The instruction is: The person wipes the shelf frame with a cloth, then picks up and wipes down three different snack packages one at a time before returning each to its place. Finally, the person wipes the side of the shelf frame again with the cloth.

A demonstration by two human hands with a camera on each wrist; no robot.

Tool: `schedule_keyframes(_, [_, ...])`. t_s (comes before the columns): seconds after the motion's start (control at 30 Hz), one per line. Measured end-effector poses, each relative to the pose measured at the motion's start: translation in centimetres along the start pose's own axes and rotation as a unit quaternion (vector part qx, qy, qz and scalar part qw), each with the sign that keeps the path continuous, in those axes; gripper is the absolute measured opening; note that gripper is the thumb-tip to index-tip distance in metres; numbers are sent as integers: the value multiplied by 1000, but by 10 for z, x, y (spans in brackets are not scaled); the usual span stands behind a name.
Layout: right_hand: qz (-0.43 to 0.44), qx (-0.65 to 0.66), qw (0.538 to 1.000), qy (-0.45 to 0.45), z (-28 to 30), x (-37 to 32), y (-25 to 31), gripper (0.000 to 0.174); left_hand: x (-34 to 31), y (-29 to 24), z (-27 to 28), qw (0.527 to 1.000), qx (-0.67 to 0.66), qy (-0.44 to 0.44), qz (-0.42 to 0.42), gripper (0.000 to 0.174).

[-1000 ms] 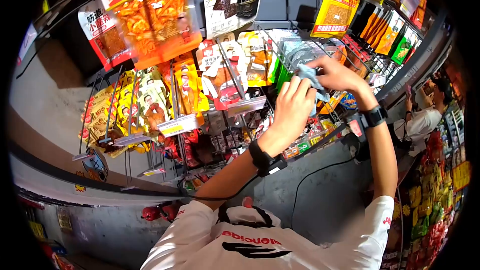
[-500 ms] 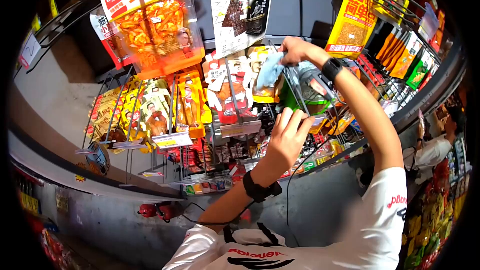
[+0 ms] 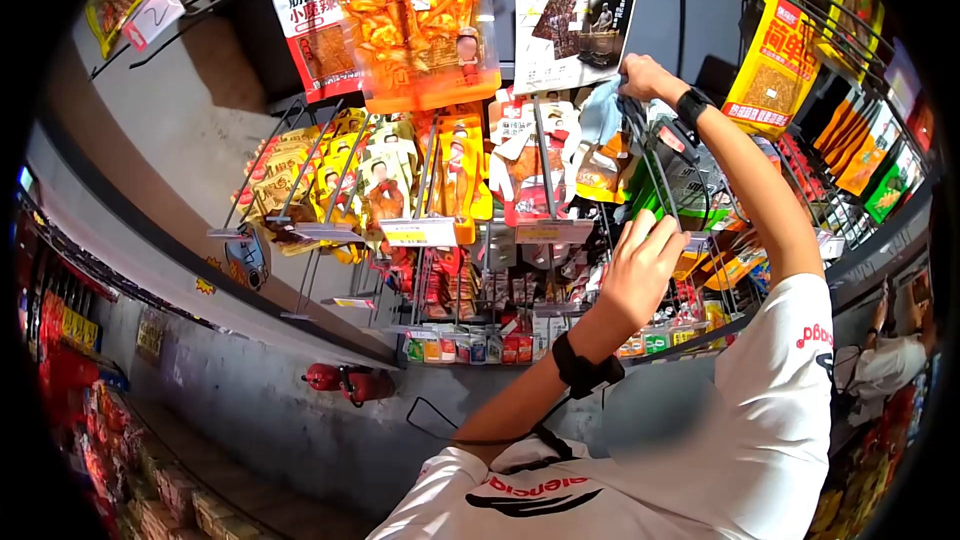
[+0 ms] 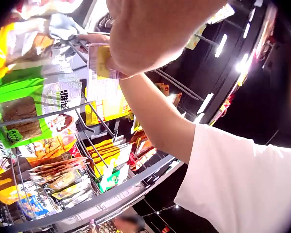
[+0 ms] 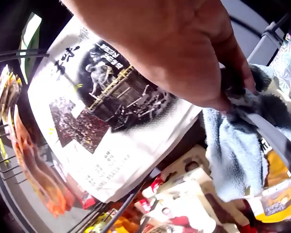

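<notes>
My right hand (image 3: pixel 652 78) grips a light blue-grey cloth (image 5: pixel 235 145) wrapped around a metal hook rod (image 5: pixel 271 131), up near its back end. Below and in front of it, my left hand (image 3: pixel 640 260) has curled fingers at the rod's front end. There, in the left wrist view, those fingers pinch a white and yellow price tag (image 4: pixel 100 63). A green-edged snack bag (image 4: pixel 19 116) hangs beneath. Beside my right hand is a large white snack bag (image 5: pixel 111 107) with a dark picture.
Rows of hanging snack bags (image 3: pixel 385 175) on metal hooks run left, with price labels (image 3: pixel 418 232) at the front. A yellow bag (image 3: pixel 775 60) hangs at right. Small packets (image 3: pixel 470 345) line a lower shelf. A red fire extinguisher (image 3: pixel 350 382) stands below; another person (image 3: pixel 885 370) is at far right.
From beside the left hand, my right hand has moved back along the rod with the cloth. The left hand has let go of the cloth and dropped to the rod's front end.
</notes>
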State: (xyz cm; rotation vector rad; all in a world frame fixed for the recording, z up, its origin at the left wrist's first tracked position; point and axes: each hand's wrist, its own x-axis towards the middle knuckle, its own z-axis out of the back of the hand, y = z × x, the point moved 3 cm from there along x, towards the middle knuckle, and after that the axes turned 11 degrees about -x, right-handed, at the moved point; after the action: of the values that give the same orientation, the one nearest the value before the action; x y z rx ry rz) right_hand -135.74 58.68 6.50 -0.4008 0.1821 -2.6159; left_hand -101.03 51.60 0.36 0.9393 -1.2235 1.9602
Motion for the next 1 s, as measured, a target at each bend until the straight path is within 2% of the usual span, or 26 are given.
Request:
schedule_keyframes(0.07, [-18, -5, 996, 90, 20, -23, 13, 40, 2, 2, 0, 1000, -16, -10, -6, 30])
schedule_keyframes(0.13, [30, 27, 999, 34, 25, -45, 11, 43, 3, 4, -1, 1000, -9, -7, -23, 28])
schedule_keyframes(0.2, [32, 33, 997, 56, 42, -74, 19, 46, 1, 5, -6, 998, 26, -24, -52, 25])
schedule_keyframes(0.27, [29, 62, 973, 220, 64, -104, 41, 37, 2, 3, -6, 998, 50, -7, -39, 19])
schedule_keyframes(0.33, [22, 66, 971, 228, 75, -132, 55, 34, -1, 3, -4, 994, 60, -33, -80, 22])
schedule_keyframes(0.4, [46, 88, 964, 245, 84, -160, 67, 33, -5, 3, -1, 995, 16, -52, -85, 18])
schedule_keyframes(0.43, [55, 120, 950, 281, 87, -172, 68, 33, -6, 4, -2, 995, 9, -54, -81, 18])
schedule_keyframes(0.47, [74, 159, 913, 369, 94, -184, 67, 36, -3, 2, -2, 995, 3, -54, -81, 18])
schedule_keyframes(0.53, [124, 184, 916, 335, 117, -209, 57, 37, 1, -2, -4, 996, 12, -45, -71, 18])
schedule_keyframes(0.57, [131, 111, 961, 216, 145, -226, 50, 37, 1, -2, -5, 996, 17, -48, -70, 18])
schedule_keyframes(0.6, [119, 173, 973, 92, 147, -235, 22, 36, 1, 0, -5, 996, 37, -40, -66, 18])
schedule_keyframes(0.63, [131, 272, 948, 105, 159, -240, 2, 33, 0, 1, -5, 995, 48, -42, -71, 18])
schedule_keyframes(0.67, [98, 255, 961, 38, 185, -260, -12, 29, -3, 1, -5, 995, 59, -47, -73, 18])
schedule_keyframes(0.7, [73, 225, 967, -95, 188, -273, -46, 30, -4, -2, -5, 995, 53, -50, -61, 18])
schedule_keyframes(0.73, [58, 226, 955, -181, 190, -285, -68, 30, -4, -3, -3, 995, 64, -40, -62, 19])
schedule_keyframes(0.8, [32, 122, 944, -306, 171, -299, -119, 35, -1, -5, -3, 995, 78, -22, -58, 22])
schedule_keyframes(0.87, [-11, 65, 972, -226, 133, -305, -128, 39, 0, -14, -2, 995, 95, -14, -32, 30])
schedule_keyframes(0.93, [36, 150, 984, -85, 97, -306, -112, 32, 4, -33, -12, 983, 161, -72, -52, 35])
schedule_keyframes(0.97, [57, 241, 969, 17, 87, -307, -97, 30, 3, -39, -23, 984, 135, -85, -85, 39])
schedule_keyframes(1.0, [67, 238, 969, 5, 84, -311, -82, 30, 3, -45, -40, 986, 99, -76, -113, 36])
